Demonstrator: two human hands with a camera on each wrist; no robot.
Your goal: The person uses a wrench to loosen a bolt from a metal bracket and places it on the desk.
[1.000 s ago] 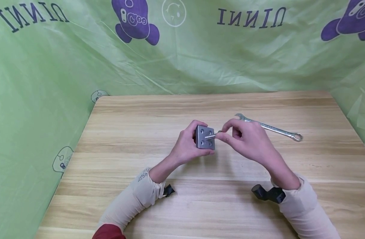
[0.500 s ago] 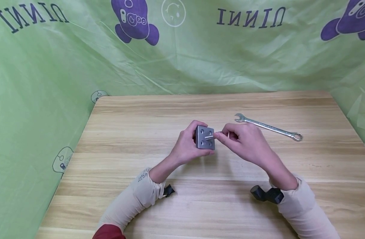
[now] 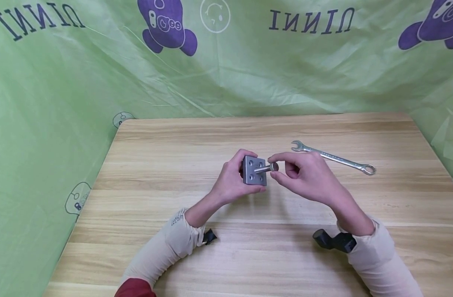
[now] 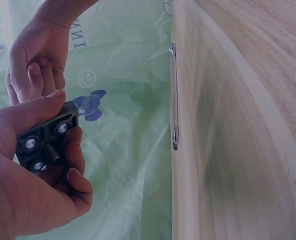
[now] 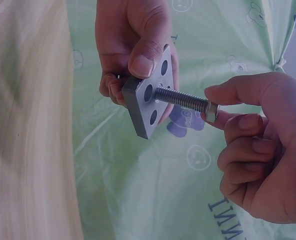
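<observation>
At the far left hangs a green cloth [image 3: 63,103] with purple printed figures and lettering, which runs on behind the pale wooden surface [image 3: 174,144]. Next comes the left arm in a beige sleeve [image 3: 163,247], with red fabric [image 3: 135,288] at the bottom edge of the head view and a small black part [image 3: 209,236] beside the cuff. The left hand [image 3: 230,177] reaches out from it, thumb and fingers curled firmly round the edges of a square grey block [image 3: 250,170], which it holds up over the surface. The block's flat face is turned towards the right hand and has a round hole near each corner. From the middle of that face juts a threaded bolt [image 3: 265,169], its shank in the block and its head well clear of it; in the left wrist view a threaded end shows in the middle of the block's ribbed underside. At the bolt's head is the right hand [image 3: 309,173], thumb and one finger pinching it from opposite sides with only the head's width between them, the other fingers folded into the palm. Behind this hand a steel wrench [image 3: 339,159] lies slantwise on the surface, open end to the left, ring end to the right. Nearer the camera, a black fitting [image 3: 332,241] sits against the right beige sleeve [image 3: 382,260]
</observation>
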